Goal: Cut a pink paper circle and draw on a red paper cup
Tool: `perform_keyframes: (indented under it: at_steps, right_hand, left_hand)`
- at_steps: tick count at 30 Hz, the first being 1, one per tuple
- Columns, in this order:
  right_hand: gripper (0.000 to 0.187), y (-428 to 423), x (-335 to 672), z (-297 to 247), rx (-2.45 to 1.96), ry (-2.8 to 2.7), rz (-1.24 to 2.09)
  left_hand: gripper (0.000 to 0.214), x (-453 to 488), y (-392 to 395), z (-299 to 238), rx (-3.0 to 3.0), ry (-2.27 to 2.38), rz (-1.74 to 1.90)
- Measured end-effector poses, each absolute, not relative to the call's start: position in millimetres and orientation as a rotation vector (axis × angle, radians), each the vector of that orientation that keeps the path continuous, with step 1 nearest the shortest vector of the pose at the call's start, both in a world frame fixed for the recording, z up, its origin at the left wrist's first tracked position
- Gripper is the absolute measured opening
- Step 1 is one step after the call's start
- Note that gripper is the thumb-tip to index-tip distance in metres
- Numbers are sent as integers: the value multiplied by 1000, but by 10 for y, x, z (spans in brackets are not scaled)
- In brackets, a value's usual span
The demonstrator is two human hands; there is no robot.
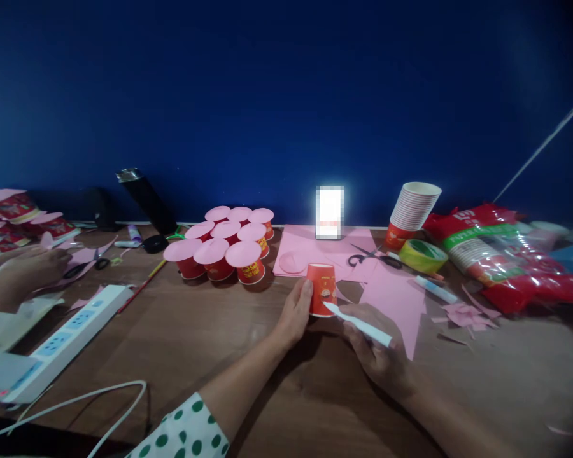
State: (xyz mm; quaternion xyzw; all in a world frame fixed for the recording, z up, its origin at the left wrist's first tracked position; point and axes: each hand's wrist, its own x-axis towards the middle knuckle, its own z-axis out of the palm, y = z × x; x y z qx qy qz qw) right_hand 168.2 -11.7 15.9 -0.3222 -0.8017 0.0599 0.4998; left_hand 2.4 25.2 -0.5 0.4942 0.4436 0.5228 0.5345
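My left hand is closed around the left side of a red paper cup, which is upside down with its rim towards me. In my right hand is a white marker, its tip at the lower front of the cup; I cannot tell whether it touches. Behind the cup lie pink paper sheets with a pair of scissors on them. To the left stand several red cups topped with pink paper discs.
A stack of paper cups, yellow tape and a red plastic bag stand right. Pink scraps lie nearby. At left are a power strip, a white cable, a black flask and another person's hand.
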Motion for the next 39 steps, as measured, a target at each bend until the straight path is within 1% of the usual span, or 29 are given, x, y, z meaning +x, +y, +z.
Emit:
perform_keyframes:
  at_steps: [3, 11, 16, 34, 39]
  right_hand:
    - [26, -114, 1679, 161, -785, -1931, 133]
    - [27, -111, 1677, 161, -755, -1942, 135]
    - [22, -116, 1664, 190, -771, -1935, 128]
    - [25, -134, 1666, 165, -807, -1906, 87]
    - [22, -128, 1674, 194, -796, -1926, 79]
  left_hand:
    - [52, 39, 253, 1, 1155, 1053, 1259]
    - [53, 47, 255, 10, 1138, 1048, 1271]
    - [53, 47, 262, 10, 1139, 1056, 1264]
    - [52, 22, 275, -65, 1190, 1090, 1256]
    - [51, 36, 272, -67, 1165, 1074, 1263]
